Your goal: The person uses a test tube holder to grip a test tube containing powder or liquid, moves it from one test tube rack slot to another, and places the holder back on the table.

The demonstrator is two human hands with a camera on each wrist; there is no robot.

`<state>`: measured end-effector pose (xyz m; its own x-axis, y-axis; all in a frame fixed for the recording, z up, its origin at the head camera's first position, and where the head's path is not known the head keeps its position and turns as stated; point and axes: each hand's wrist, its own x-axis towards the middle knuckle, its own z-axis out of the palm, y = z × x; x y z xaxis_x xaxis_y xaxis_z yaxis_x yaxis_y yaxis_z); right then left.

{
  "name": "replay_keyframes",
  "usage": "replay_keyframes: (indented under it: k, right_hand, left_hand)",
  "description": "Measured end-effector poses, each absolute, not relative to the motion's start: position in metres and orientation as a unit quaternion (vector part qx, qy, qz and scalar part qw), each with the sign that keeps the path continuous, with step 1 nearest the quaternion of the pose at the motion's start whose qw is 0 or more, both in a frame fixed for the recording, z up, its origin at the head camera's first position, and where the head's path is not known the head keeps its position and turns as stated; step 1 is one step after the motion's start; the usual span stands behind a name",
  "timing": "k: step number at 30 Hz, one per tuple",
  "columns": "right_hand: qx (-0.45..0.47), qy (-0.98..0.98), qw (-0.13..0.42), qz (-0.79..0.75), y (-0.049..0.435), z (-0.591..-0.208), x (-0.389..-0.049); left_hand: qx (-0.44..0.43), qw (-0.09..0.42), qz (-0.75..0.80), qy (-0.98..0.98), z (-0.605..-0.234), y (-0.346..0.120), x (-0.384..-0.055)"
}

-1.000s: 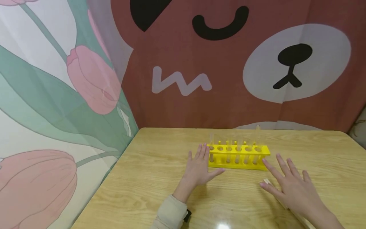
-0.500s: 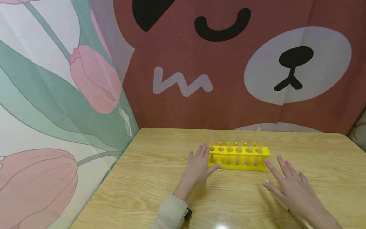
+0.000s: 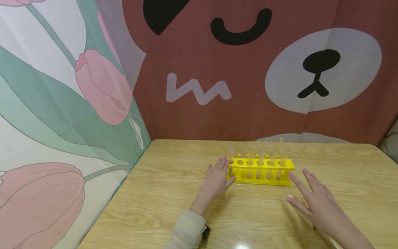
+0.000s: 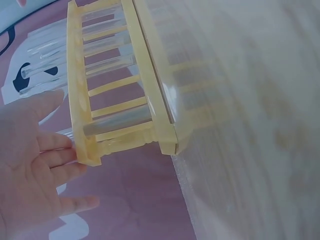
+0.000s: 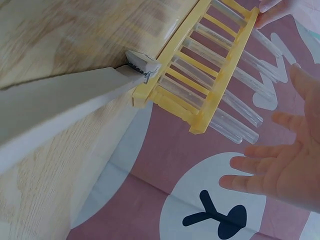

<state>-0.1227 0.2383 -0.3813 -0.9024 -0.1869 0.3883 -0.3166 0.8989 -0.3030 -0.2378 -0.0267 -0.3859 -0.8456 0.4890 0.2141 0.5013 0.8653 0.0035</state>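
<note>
A yellow test tube rack (image 3: 261,181) stands on the table in the head view, with several clear test tubes (image 3: 260,155) upright in its holes. My left hand (image 3: 214,181) is at the rack's left end, its straight fingertips right at the top bar and the thumb reaching along the front. In the left wrist view, the fingertips of that hand (image 4: 35,170) meet the rack's upper corner (image 4: 90,157). My right hand (image 3: 323,207) hovers, fingers spread and holding nothing, off the rack's right end. Below it lies a long pale stick-like tool (image 3: 306,219), partly hidden by the hand.
The wooden table (image 3: 149,207) ends at a curtain (image 3: 192,121) printed with a bear and tulips. Seen from the right wrist, the pale tool (image 5: 65,105) has a notched tip close to the rack's base. A dark band (image 3: 205,232) shows at my left cuff.
My left thumb has drawn in towards the rack's left end. The right hand has shifted very slightly right, its fingers a little closer together. The rack has hardly moved.
</note>
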Motion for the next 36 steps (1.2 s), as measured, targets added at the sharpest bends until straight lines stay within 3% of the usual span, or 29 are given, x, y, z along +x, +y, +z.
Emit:
replay_keyframes:
  k: [36]
  right_hand:
    - [0.107, -0.971, 0.146, 0.158, 0.2391, -0.3831, -0.1239]
  left_hand:
    - [-0.272, 0.093, -0.076, -0.955, -0.3869, -0.0317, -0.244]
